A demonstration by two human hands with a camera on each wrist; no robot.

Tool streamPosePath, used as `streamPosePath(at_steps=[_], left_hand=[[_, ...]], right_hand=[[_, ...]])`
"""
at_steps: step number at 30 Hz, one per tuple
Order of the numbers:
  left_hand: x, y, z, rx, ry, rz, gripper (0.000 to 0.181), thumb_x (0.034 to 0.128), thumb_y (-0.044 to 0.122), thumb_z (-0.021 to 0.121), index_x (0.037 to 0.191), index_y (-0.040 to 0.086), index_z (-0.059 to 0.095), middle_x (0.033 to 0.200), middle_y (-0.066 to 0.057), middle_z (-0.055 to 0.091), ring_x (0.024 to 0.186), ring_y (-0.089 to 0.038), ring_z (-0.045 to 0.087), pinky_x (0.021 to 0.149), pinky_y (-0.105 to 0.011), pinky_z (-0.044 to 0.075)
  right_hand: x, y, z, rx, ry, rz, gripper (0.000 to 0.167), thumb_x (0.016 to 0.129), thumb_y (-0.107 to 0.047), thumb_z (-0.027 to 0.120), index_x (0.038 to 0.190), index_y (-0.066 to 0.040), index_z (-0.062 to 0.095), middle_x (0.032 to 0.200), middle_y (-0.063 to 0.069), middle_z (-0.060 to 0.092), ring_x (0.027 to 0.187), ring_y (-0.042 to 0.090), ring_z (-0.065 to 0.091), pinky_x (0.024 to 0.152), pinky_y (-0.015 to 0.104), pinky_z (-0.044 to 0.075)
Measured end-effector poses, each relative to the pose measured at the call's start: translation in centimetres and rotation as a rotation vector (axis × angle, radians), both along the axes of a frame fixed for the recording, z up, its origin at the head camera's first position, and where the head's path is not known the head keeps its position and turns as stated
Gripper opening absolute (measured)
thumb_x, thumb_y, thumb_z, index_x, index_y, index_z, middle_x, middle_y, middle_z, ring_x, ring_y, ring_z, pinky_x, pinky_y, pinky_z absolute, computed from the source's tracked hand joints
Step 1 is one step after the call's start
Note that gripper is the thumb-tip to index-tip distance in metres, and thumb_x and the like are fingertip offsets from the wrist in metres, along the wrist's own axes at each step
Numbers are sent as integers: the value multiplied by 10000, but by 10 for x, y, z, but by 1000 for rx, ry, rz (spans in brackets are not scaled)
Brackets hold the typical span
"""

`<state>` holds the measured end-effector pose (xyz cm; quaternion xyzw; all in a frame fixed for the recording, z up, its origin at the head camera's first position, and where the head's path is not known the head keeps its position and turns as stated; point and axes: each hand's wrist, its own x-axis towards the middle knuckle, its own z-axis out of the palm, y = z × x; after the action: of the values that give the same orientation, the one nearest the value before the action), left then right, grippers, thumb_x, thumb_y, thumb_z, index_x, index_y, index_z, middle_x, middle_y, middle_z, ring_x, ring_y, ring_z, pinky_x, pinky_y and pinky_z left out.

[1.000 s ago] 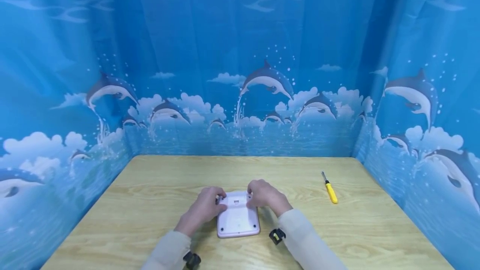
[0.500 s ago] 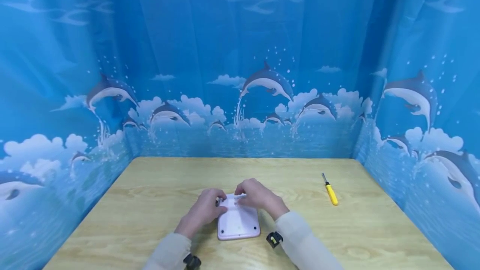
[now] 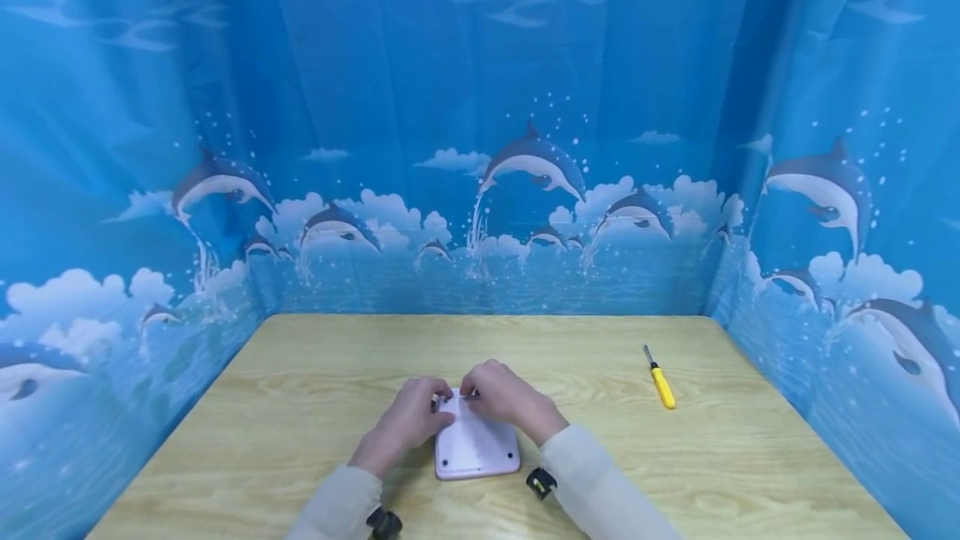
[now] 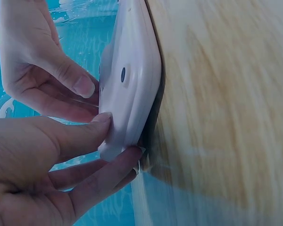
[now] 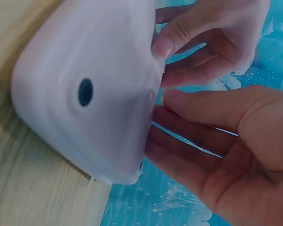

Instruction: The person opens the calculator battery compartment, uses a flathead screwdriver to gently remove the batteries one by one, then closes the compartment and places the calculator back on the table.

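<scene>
**Two hands on one pale casing, left pinching its corner, right at its far edge**

Work is on the flat, pale pinkish-white plastic casing with rounded corners (image 3: 476, 444). It sits near the middle of the light wood-grain table (image 3: 750, 440), directly in front of the person, feet side up. Whether its far edge is lifted, I can't tell.

Left hand (image 3: 411, 413): forearm in from lower left, wrist bent over the far-left corner. Thumb lies on the upturned face, index finger on the edge, so the corner is pinched between them. Other fingers are bent beneath, beside the edge.

Right hand (image 3: 506, 398): forearm in from lower right, reaching across the far part of the casing, close to the left hand but apart from it. Thumb and fingers are bent at the far edge, the fingers lying behind it. Can't tell whether they pinch anything (the hand itself blocks my line of sight).

Count: one casing, one slim screwdriver with a yellow handle and metal shaft (image 3: 663, 388), two cream sleeves (image 3: 607, 482), two small black wrist units (image 3: 541, 483). The screwdriver lies on the table well to the right, tip pointing away. Two dark oval feet (image 3: 445, 462) show at the casing's near corners.

Markings: one tiny round mark (image 5: 152, 95) near the casing's far edge, too small to read. Blue curtain (image 3: 480, 40) behind carries printed dolphins, clouds and water.
</scene>
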<state>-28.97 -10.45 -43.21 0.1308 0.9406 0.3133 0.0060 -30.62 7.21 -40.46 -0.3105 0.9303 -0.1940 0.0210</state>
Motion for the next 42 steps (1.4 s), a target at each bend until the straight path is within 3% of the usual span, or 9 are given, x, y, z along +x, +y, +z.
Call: streamPosePath(at_steps=[6,17,32,42], left_hand=[[-1,2,1,-11,-14,-5,263,859,75,811,1106,30,731,1077,-134,751,921,-189,690,779,-367,592],[-4,1,1,-9,28,-33,262,859,75,808,1105,24,735,1093,-155,754,955,-229,707,816,-398,606],[-6,-3,-3,-7,33,-32,241,845,72,822,1072,47,746,1045,-106,760,853,-162,670,741,-339,580],[-5,0,-3,-19,46,-51,238,856,69,812,1082,38,743,1047,-120,760,874,-178,680,745,-349,586]], right_hand=[[0,-2,-2,36,25,-43,175,897,-34,754,1068,-57,782,1063,108,792,938,174,751,789,211,605],[-1,-2,2,31,0,-81,185,896,-21,751,1075,-54,781,1070,117,790,955,192,752,800,225,611],[-4,-5,-2,99,33,-29,185,900,-65,768,1084,-73,786,1078,85,794,991,168,742,848,230,605],[-1,-1,-6,104,59,-53,169,893,-64,766,1062,-67,787,1063,99,794,984,185,747,842,226,607]])
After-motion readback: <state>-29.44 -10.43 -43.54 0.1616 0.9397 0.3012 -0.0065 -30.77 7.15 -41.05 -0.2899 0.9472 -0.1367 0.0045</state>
